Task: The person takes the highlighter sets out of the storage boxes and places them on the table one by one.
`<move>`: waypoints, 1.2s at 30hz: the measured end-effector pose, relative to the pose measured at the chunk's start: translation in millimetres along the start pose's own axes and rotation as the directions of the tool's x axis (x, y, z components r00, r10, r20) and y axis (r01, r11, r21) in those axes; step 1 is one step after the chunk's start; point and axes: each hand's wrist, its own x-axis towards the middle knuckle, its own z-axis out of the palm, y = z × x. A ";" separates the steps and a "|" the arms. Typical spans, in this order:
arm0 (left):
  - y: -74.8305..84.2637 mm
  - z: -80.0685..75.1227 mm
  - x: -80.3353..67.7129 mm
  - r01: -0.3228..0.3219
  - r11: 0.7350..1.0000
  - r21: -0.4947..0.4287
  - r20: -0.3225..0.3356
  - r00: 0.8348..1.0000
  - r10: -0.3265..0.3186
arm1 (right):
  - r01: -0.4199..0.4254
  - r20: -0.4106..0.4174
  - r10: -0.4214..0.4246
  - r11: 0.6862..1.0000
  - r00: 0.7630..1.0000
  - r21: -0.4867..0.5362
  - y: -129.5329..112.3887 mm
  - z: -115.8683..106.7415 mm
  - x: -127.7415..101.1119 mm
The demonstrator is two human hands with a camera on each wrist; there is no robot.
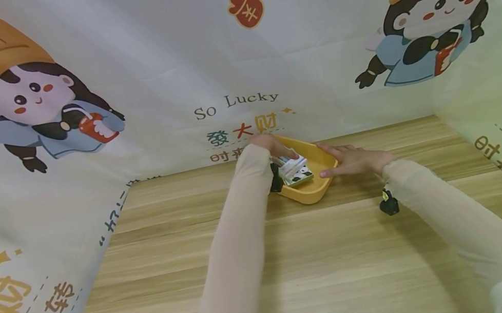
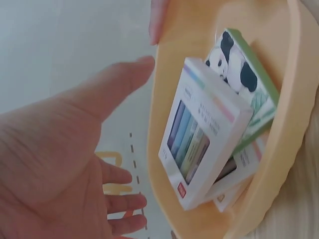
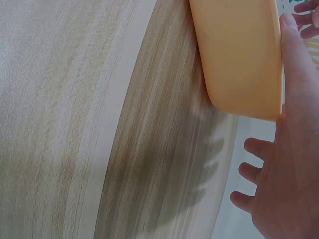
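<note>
yellow tray sits on the wooden surface at 12 o'clock, holding small boxes. left hand at its 10 o'clock rim, fingers relaxed, gripping nothing. right hand lies flat at 3 o'clock, thumb touching the tray.

The left hand covers the yellow tray's far rim. Beneath the white box and panda box, 2 more packs are mostly hidden, print unreadable.
</note>
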 end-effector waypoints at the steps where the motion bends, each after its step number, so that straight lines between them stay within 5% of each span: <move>1: 2.1 0.0 -1.8 -0.003 1.000 0.026 0.000 1.000 0.003 | 0.003 0.000 -0.003 1.000 1.000 0.000 0.0 0.2 -0.6; 11: 20.2 10.9 -0.3 0.053 0.998 -0.021 -0.091 0.994 -0.054 | 0.002 0.006 -0.002 1.000 1.000 -0.007 2.1 0.5 -2.1; 20: 26.3 18.3 6.8 0.075 0.995 -0.068 -0.065 0.995 -0.080 | 0.011 0.004 -0.011 1.000 1.000 -0.002 1.4 -0.2 -2.9; 30: 27.4 31.8 13.4 0.055 0.994 -0.096 -0.129 0.989 -0.067 | 0.013 0.000 -0.013 1.000 1.000 -0.004 1.7 2.3 -0.1; 36: 28.9 33.1 14.8 0.073 0.987 -0.143 -0.093 0.992 -0.087 | 0.004 -0.003 -0.004 1.000 1.000 0.009 1.3 1.5 -1.3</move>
